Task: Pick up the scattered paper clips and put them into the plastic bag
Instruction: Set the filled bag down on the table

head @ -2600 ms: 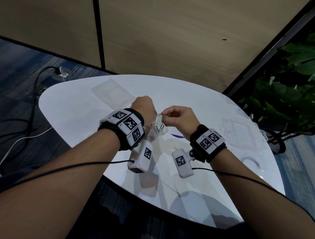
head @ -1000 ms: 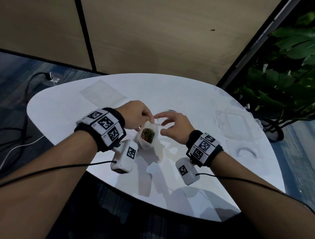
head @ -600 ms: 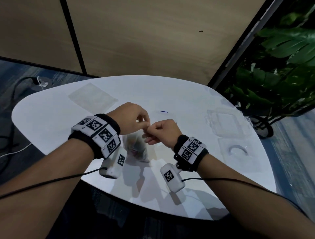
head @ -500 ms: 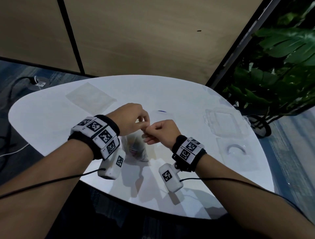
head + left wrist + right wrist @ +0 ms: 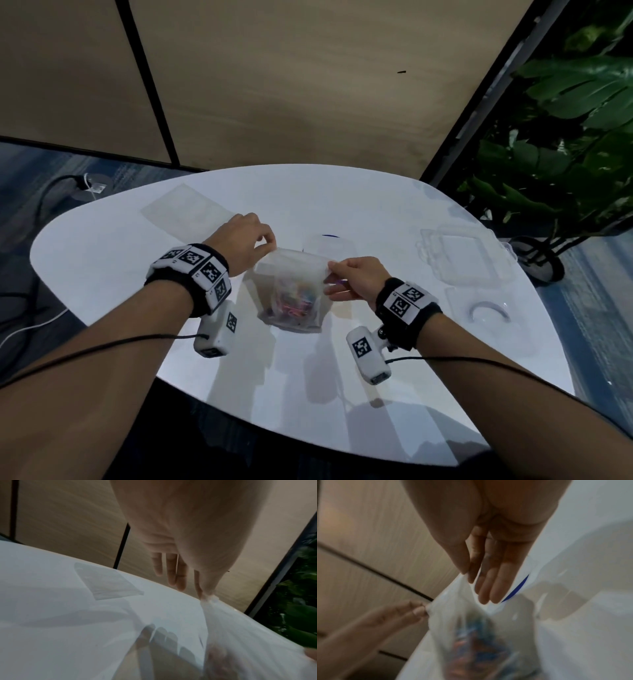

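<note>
A small clear plastic bag (image 5: 291,274) hangs just above the white table (image 5: 102,274), stretched flat between both hands. Several coloured paper clips (image 5: 294,303) lie heaped in its bottom. My left hand (image 5: 270,244) pinches the bag's top left corner; in the left wrist view that pinch (image 5: 205,597) is on the crumpled edge. My right hand (image 5: 329,270) pinches the top right corner with thumb and forefinger (image 5: 467,574), the other fingers straight. A blue paper clip (image 5: 330,236) lies on the table just beyond the bag, and it also shows as a blue clip (image 5: 517,589) behind my fingers.
A spare flat clear bag (image 5: 185,209) lies at the table's back left. A clear plastic box (image 5: 466,253) and its lid (image 5: 489,311) sit at the right. A potted plant (image 5: 565,137) stands beside the table's right edge. Cables run on the floor at left.
Half a second ago both hands met at the middle of the bag's top. They have since drawn apart to its two corners, pulling the top edge taut.
</note>
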Demonstrator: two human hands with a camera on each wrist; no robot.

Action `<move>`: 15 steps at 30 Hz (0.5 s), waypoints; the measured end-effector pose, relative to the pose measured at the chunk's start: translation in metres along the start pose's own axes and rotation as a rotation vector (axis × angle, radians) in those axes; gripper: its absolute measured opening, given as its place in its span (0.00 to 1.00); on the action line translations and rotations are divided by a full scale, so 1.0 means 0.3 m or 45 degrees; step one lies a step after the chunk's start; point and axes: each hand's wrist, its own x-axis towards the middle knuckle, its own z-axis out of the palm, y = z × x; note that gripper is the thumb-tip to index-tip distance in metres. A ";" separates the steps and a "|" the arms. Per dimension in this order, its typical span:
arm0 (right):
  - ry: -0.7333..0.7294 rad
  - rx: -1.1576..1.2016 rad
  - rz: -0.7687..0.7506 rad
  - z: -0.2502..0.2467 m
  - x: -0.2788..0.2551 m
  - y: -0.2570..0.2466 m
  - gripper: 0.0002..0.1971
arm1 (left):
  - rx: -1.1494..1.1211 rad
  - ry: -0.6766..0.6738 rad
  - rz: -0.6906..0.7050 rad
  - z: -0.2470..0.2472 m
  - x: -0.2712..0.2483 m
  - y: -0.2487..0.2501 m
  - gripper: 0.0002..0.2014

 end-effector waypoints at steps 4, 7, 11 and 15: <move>0.285 -1.119 -0.157 -0.147 0.066 0.018 0.10 | 0.035 0.042 -0.219 0.070 0.062 -0.087 0.19; 0.632 -1.437 -0.103 -0.348 0.080 0.021 0.10 | 0.092 0.049 -0.441 0.108 0.082 -0.176 0.21; 0.632 -1.584 0.260 -0.581 0.096 0.090 0.20 | 0.127 -0.131 -0.514 0.173 0.078 -0.249 0.26; 0.477 -1.843 0.281 -0.644 0.114 0.154 0.23 | 0.109 -0.003 -0.582 0.157 0.084 -0.223 0.24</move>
